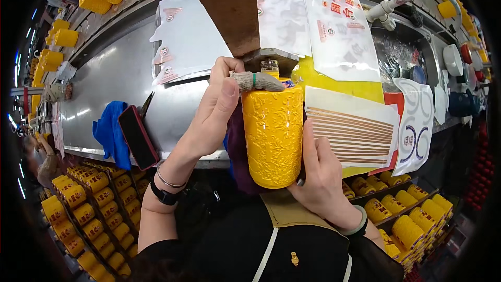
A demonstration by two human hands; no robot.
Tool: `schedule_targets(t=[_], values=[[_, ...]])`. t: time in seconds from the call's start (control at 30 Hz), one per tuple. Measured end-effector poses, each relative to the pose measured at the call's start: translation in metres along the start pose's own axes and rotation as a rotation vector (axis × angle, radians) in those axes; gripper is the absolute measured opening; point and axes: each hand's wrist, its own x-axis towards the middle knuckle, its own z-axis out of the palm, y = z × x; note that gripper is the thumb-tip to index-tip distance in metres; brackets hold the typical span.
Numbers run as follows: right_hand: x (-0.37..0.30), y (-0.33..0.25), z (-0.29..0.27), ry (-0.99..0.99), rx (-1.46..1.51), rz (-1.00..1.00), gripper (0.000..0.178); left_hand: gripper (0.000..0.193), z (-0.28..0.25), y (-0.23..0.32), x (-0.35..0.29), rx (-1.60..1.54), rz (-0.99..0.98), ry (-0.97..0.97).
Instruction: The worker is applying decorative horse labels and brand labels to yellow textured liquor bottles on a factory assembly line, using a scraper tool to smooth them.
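A yellow bottle [273, 138] with raised floral relief is between my hands, its clear glass neck [270, 66] pointing away from me. My left hand [211, 107] is at its upper left. A finger in a grey knitted sleeve [255, 81] with a green band presses across the bottle's shoulder; the thumb sticks up. My right hand [322, 180] grips the lower right side, with some fingers hidden behind the bottle. Dark purple cloth [237, 151] shows along its left side. Just beyond the neck stands a brown upright post [235, 15] with a metal edge at its foot.
At right, brown strips [349, 138] lie on a white sheet, beside a printed label sheet [412, 125]. A sink [402, 47] with a white tap is farther back. A phone [138, 137] and blue cloth [113, 130] lie left. Racks of yellow bottles [94, 206] flank me.
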Motion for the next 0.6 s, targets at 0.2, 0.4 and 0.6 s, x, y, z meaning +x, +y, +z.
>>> schedule_targets(t=[0.2, 0.4, 0.6], values=[[0.003, -0.005, -0.007, -0.027, -0.132, -0.162, 0.09, 0.072, -0.007, 0.007, 0.002, 0.064, 0.006, -0.045], [0.003, 0.012, 0.015, 0.013, -0.005, 0.028, 0.099, 0.074, -0.005, 0.004, 0.004, 0.062, 0.016, -0.028], [0.001, -0.014, -0.006, 0.033, 0.015, 0.067, 0.088, 0.057, -0.004, -0.001, 0.004, -0.034, 0.047, -0.02]])
